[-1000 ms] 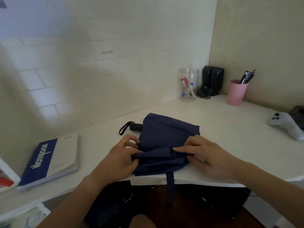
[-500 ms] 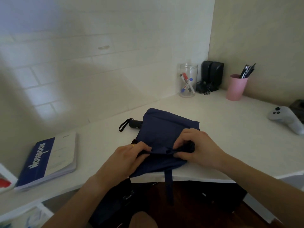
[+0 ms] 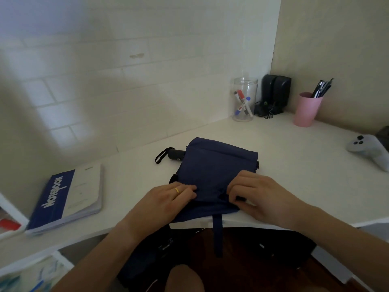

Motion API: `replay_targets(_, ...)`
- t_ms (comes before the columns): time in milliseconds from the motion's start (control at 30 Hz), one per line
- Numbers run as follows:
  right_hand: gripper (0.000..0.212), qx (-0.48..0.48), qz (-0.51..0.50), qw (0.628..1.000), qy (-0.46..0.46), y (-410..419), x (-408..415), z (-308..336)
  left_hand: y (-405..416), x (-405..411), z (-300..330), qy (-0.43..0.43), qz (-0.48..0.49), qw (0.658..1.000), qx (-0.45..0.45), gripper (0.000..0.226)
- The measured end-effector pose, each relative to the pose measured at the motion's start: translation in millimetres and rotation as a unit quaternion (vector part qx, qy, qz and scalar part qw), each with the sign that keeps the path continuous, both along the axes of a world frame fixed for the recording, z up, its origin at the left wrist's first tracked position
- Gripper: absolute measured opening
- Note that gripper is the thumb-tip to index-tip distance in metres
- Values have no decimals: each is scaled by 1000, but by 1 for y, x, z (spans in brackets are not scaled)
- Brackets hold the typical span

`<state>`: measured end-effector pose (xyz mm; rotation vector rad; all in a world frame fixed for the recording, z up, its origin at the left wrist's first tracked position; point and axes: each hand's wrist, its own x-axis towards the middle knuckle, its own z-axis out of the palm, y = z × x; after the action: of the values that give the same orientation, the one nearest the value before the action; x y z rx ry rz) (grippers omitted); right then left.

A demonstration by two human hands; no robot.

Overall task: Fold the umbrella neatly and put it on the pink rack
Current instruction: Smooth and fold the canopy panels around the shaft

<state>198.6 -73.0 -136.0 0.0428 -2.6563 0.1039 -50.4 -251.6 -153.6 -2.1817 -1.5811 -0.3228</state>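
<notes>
A navy blue collapsed umbrella (image 3: 214, 167) lies flat on the white desk (image 3: 294, 165), canopy spread in loose folds. Its black handle (image 3: 176, 154) with a wrist loop sticks out at the far left. A navy closing strap (image 3: 217, 232) hangs over the desk's front edge. My left hand (image 3: 166, 201) grips the near left edge of the fabric, a gold ring on one finger. My right hand (image 3: 259, 197) pinches the near right edge of the fabric. No pink rack is in view.
A blue and white notebook (image 3: 67, 197) lies at the left. At the back corner stand a clear jar of markers (image 3: 244, 100), black speakers (image 3: 275, 93) and a pink cup of pens (image 3: 307, 108). A pale game controller (image 3: 368, 149) rests at the right. A dark bag (image 3: 231, 249) sits under the desk.
Both hands have shifted along the near edge of the canopy, the fingers curling tighter on the fabric. The folded pleat between them has been flattened. The camera tilted slightly.
</notes>
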Motion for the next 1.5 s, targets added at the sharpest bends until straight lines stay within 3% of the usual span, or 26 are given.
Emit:
replay_targets(100, 31, -7, -26, 1000, -9, 2, 5, -4, -6, -3, 1, 65, -31, 997, 9, 27)
replay_targets(333, 10, 10, -10, 1000, 0, 6, 6, -4, -12, -9, 3, 95, -41, 995, -14, 38)
replay_targets(467, 12, -11, -22, 1000, -15, 4, 7, 2, -14, -4, 6, -6, -7, 1000, -17, 33)
replay_targets(667, 9, -110, -23, 990, -91, -10, 7, 5, 4, 4, 31, -187, 30, 980, -54, 51)
replay_targets(733, 10, -150, -44, 983, -99, -9, 3, 13, 20, 6, 35, -151, 23, 985, -78, 40)
replay_targets(800, 22, -194, -100, 975, -31, 5, -9, 26, 26, 7, 30, -101, 7, 989, -109, 34)
replay_targets(867, 46, -220, -225, 949, 29, 39, -26, 40, 25, 4, 25, -98, 15, 988, -119, 39)
replay_targets(967, 94, -356, -385, 839, -143, 83, -48, 61, 23, 3, 20, -98, 15, 989, -108, 41)
replay_targets(1033, 86, -419, -356, 803, -229, 96, -59, 67, 23, 2, 17, -99, 20, 989, -104, 41)
replay_targets(1133, 49, -403, -284, 828, -267, 96, -72, 69, 24, 1, 15, -102, 26, 989, -107, 40)
replay_targets(1367, 65, -495, -230, 799, -253, 83, -70, 71, 23, 1, 14, -101, 21, 989, -103, 39)
replay_targets(1500, 71, -355, -261, 874, -205, 73, -75, 63, 21, -1, 16, -101, 24, 989, -103, 40)
